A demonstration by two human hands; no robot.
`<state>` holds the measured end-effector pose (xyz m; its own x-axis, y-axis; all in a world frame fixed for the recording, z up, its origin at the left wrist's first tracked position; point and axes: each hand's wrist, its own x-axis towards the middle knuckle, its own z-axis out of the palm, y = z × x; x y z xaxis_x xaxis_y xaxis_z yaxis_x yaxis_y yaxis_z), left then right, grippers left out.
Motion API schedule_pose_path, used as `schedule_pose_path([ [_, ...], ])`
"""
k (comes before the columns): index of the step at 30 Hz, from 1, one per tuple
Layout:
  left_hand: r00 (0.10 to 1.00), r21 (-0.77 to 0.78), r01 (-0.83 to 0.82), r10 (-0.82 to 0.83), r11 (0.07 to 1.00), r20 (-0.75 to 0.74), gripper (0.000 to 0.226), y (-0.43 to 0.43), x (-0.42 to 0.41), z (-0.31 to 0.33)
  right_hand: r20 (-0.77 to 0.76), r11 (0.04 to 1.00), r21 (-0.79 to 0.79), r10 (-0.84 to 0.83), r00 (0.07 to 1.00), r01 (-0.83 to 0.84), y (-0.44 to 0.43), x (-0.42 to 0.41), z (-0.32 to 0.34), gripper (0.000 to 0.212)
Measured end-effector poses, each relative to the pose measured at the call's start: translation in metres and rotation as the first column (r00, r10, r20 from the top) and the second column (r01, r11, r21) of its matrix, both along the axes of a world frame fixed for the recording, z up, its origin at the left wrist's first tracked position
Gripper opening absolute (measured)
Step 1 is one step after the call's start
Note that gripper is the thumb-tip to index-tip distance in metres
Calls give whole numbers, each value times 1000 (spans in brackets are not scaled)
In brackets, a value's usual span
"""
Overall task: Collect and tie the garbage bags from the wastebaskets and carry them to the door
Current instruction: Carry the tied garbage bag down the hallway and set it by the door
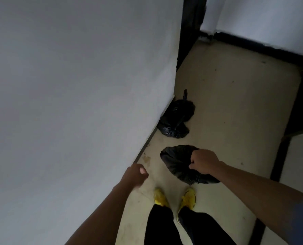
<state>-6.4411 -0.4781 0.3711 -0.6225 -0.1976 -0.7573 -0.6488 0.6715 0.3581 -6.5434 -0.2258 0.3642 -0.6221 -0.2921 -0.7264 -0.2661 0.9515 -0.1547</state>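
My right hand [204, 161] is closed on the top of a black garbage bag [177, 163], which hangs just above the pale floor in front of my feet. Two tied black garbage bags lie on the floor further ahead against the wall: the far bag [181, 109] with its knot sticking up, and the near bag [173, 129] touching it. My left hand [136, 175] is at the wall's lower edge, fingers curled, with nothing in it.
A large white wall [76, 85] fills the left side. The narrow beige floor [227, 103] runs ahead to a dark door frame [189, 23] and black skirting [262, 48]. My yellow shoes [188, 198] stand below the held bag.
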Motion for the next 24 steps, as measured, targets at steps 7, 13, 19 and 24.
schedule_pose_path([
  [7,993,36,17,-21,999,117,14,-22,-80,-111,38,996,-8,-91,995,91,-46,-99,-116,32],
  [13,988,77,-16,4,997,155,9,-25,-128,-230,43,994,-48,-97,994,99,-80,-138,-273,35],
  [19,979,67,-20,6,998,205,10,-23,-139,-356,-37,987,-109,-125,992,120,-96,-161,-419,26],
  [24,967,34,-63,53,997,248,13,-14,-135,-433,-25,999,4,-33,999,33,-99,-161,-504,30],
])
